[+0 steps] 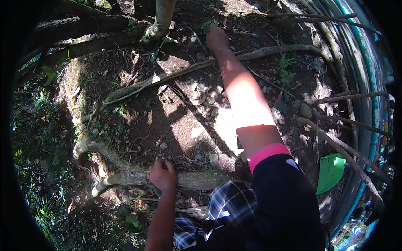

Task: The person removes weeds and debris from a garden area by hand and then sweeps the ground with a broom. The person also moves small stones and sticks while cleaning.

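Note:
My right hand (pixel 217 37) reaches far forward over the soil, its fingers bent beside a small green weed (pixel 205 25). Whether the fingertips pinch the weed is hidden from this angle. Near me, my left hand (pixel 162 175) lies against a thick mossy root (pixel 198 180), with its fingers loosely curled. Nothing plainly shows in it, though its palm is turned out of sight. Dark soil (pixel 150 125) with scattered stones lies between my hands. A thinner root (pixel 176 74) crosses this ground and passes under my right forearm.
A tree trunk (pixel 161 18) rises at the top left. At the right stand bare branches (pixel 339 144), a green plastic tool head (pixel 330 172) and a wall with a teal edge (pixel 373 113). A leafy weed (pixel 284 69) grows right of my forearm; dense grass (pixel 40 163) covers the left.

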Demonstrator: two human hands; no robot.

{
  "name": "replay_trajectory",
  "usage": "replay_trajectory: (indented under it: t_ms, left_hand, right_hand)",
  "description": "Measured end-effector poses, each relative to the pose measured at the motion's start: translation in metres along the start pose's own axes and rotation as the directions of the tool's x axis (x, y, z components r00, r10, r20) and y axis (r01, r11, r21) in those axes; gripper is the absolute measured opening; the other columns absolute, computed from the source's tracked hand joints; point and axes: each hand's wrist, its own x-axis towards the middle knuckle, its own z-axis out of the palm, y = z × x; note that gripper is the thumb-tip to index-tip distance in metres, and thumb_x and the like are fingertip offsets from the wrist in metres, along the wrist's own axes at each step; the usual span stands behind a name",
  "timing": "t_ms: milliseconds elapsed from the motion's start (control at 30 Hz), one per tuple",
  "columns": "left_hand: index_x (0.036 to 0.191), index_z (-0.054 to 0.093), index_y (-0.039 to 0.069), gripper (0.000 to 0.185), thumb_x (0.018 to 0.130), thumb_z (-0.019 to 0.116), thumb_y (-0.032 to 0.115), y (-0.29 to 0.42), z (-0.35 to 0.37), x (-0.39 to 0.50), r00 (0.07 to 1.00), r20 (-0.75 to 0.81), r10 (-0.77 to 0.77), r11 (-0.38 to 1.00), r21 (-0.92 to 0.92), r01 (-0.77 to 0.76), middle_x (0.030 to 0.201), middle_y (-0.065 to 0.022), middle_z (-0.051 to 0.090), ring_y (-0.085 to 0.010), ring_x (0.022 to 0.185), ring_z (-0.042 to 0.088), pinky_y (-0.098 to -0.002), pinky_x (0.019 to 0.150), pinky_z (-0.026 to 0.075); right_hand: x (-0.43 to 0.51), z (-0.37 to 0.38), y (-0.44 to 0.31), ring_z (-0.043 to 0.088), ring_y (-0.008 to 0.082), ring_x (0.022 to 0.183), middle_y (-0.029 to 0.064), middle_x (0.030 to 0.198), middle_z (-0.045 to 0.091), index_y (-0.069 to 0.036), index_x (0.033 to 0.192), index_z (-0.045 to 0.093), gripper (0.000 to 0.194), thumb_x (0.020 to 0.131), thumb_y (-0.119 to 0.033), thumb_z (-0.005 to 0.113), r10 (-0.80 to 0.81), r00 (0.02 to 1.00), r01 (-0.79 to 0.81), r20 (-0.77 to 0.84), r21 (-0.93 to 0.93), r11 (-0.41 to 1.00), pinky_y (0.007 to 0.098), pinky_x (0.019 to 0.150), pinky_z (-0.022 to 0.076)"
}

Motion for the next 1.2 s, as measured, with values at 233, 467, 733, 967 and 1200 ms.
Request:
replay_trajectory:
  t_ms: [233,467,733,967,1200]
  left_hand:
    - [0.077,0.060,0.011,0.008,0.076,0.060,0.019,0.001,0.000,0.000,1.000,0.025,-0.011,0.999,0.047,0.009,0.075,-0.0067,0.062,-0.0278,0.074,0.055,-0.0437,0.069,0.039]
    - [0.078,0.060,0.011,0.009,0.076,0.060,0.019,0.002,0.000,-0.001,0.998,0.058,-0.025,1.000,0.020,0.024,0.074,-0.0073,0.061,-0.0292,0.075,0.055,-0.0451,0.070,0.039]
    - [0.078,0.060,0.010,0.010,0.076,0.059,0.020,-0.001,0.002,-0.001,0.997,0.071,-0.041,0.999,0.026,0.039,0.072,-0.0075,0.059,-0.0275,0.073,0.055,-0.0435,0.070,0.039]
    - [0.078,0.060,0.010,0.009,0.076,0.060,0.019,0.000,0.002,-0.001,0.998,0.060,-0.025,1.000,0.007,0.024,0.068,-0.0065,0.058,-0.0277,0.071,0.055,-0.0433,0.069,0.039]
    - [0.078,0.059,0.009,0.011,0.077,0.060,0.020,0.004,-0.001,-0.001,0.998,0.045,-0.038,0.999,0.039,0.037,0.070,-0.0072,0.058,-0.0281,0.071,0.055,-0.0438,0.069,0.039]
  right_hand:
    - [-0.086,-0.079,0.050,0.056,0.0431,0.091,0.0234,0.093,0.061,-0.005,0.109,0.054,0.033,0.090,-0.032,0.050,0.188,0.980,-0.170,-0.067,0.212,0.962,0.0453,0.077,0.0438]
    - [-0.141,-0.161,0.160,0.045,0.0416,0.100,0.0230,0.106,0.050,0.004,0.103,0.044,0.051,0.074,-0.028,0.073,-0.045,0.931,-0.041,-0.363,-0.225,0.974,0.0490,0.083,0.0400]
    - [-0.134,-0.120,0.190,0.048,0.0406,0.100,0.0222,0.104,0.052,0.001,0.101,0.044,0.031,0.074,-0.005,0.057,-0.414,0.902,0.314,-0.125,-0.470,0.825,0.0492,0.086,0.0397]
    - [-0.119,-0.110,0.179,0.051,0.0434,0.097,0.0265,0.098,0.054,0.001,0.099,0.042,0.025,0.078,-0.005,0.053,0.097,0.970,-0.148,-0.223,-0.225,0.963,0.0498,0.079,0.0417]
    - [-0.112,-0.125,0.171,0.052,0.0438,0.100,0.0307,0.102,0.055,0.004,0.105,0.044,0.031,0.081,-0.011,0.055,0.416,0.872,-0.383,-0.259,0.171,0.908,0.0483,0.082,0.0424]
